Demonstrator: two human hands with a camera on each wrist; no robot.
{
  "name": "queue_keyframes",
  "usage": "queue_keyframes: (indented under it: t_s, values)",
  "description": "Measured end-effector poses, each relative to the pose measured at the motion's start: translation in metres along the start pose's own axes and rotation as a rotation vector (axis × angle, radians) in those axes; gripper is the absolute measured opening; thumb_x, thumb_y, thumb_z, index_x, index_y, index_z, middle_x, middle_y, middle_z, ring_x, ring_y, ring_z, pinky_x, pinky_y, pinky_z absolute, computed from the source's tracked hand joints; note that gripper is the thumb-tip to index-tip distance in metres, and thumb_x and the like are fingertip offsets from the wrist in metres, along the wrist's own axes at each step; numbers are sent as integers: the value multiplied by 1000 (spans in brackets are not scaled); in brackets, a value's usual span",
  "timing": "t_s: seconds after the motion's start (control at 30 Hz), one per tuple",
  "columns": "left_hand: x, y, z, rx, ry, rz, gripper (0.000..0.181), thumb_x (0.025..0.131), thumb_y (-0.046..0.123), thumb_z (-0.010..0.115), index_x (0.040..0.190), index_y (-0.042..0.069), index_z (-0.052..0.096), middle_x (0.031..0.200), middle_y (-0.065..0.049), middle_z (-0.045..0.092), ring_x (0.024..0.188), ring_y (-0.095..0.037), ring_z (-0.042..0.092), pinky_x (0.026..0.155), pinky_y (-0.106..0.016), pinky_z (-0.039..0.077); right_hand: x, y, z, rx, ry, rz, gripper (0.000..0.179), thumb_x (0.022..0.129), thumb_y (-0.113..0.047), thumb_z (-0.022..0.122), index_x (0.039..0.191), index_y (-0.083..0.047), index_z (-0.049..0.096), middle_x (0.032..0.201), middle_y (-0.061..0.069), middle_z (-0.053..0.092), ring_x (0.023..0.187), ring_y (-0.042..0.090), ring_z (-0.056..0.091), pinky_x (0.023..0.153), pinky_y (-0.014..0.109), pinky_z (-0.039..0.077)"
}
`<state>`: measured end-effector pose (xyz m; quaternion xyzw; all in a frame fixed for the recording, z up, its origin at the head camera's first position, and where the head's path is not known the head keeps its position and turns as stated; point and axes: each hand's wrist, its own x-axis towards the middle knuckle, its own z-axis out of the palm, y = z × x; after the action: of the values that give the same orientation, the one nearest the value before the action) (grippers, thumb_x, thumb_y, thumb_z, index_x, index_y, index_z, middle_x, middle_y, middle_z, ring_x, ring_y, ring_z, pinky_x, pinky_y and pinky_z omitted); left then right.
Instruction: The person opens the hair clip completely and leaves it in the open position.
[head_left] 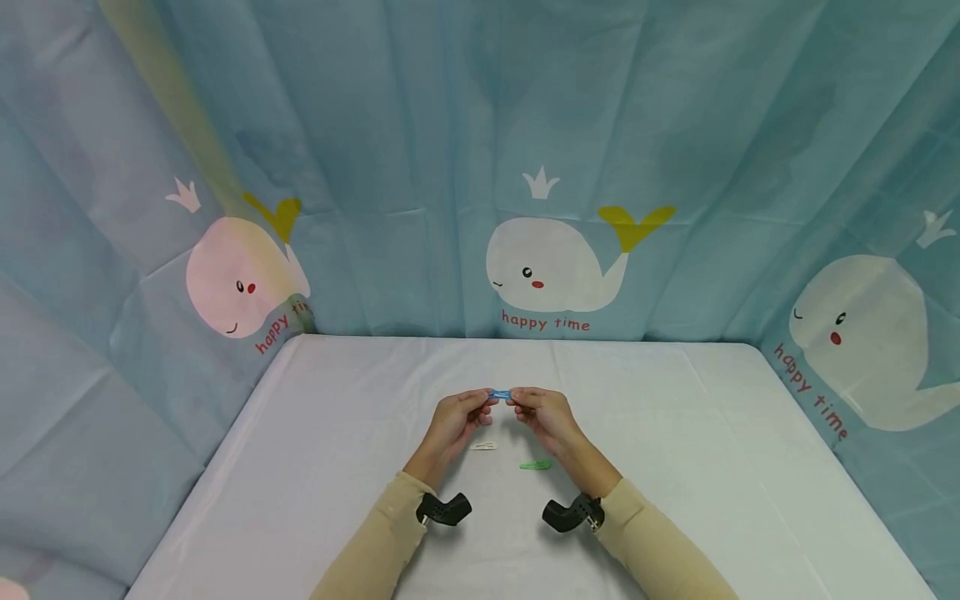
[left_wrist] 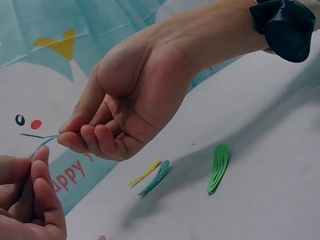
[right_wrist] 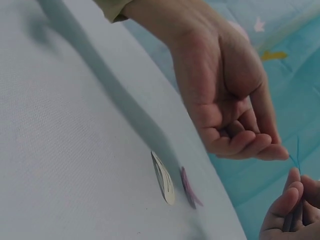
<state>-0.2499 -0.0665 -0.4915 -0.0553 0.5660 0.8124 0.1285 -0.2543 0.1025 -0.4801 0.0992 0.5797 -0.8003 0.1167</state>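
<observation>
A blue snap hair clip [head_left: 500,394] is held between both hands above the white table. My left hand [head_left: 456,423] pinches one end with thumb and fingers. The other end is pinched by my right hand [head_left: 546,418]. Seen from the left wrist, the blue clip [left_wrist: 42,139] has its two thin strips spread apart. A white hair clip [head_left: 483,446] lies on the table near my left hand, and a green hair clip [head_left: 536,465] lies close to my right wrist.
Beyond the right hand, the left wrist view shows a yellow clip [left_wrist: 145,173] and a teal clip [left_wrist: 155,178]. A purple clip [right_wrist: 189,188] lies beside the white one in the right wrist view. Whale-print curtains [head_left: 420,167] surround the white table [head_left: 337,450].
</observation>
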Motion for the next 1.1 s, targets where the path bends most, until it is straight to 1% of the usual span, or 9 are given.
queue_keyframes:
  t_s: [0.3,0.6,0.8,0.9,1.03,1.1]
  values:
    - [1,1,0,3,4,-4,32,97,9,57,122,-11,59,82,2,71,69,-6,56,67,-22,51,3,1,-2,-1,-8,-4,23,94,-3,59,110,13,63,73,0,70,62,6,57,58,19,49]
    - [3,3,0,2,33,-18,30,97,9,56,121,-9,61,82,2,71,69,-7,55,66,-21,51,5,1,-1,-13,-28,-4,28,94,-5,59,114,14,60,75,-1,70,64,7,57,60,19,49]
    - [4,4,1,-3,30,-27,30,98,9,54,122,-9,60,83,2,70,70,-7,55,67,-21,51,6,0,0,-18,-15,-5,26,94,-5,58,112,13,62,74,-1,70,64,7,56,59,19,48]
    - [3,5,1,-16,37,-32,30,98,9,55,122,-9,60,83,2,70,70,-7,54,67,-23,51,7,-1,2,-36,1,-2,23,94,-6,59,109,11,64,73,-1,69,64,8,56,59,19,48]
    - [4,6,0,-13,38,-25,31,98,9,54,122,-9,59,83,3,70,69,-6,53,66,-24,52,10,-3,3,-54,15,4,18,93,-7,61,104,7,66,73,0,68,64,9,56,59,20,48]
    - [5,7,0,-21,40,-21,31,98,9,54,122,-10,59,82,3,70,69,-5,53,65,-22,51,11,-4,3,-64,17,9,17,93,-7,62,103,7,67,73,0,68,64,10,56,59,20,48]
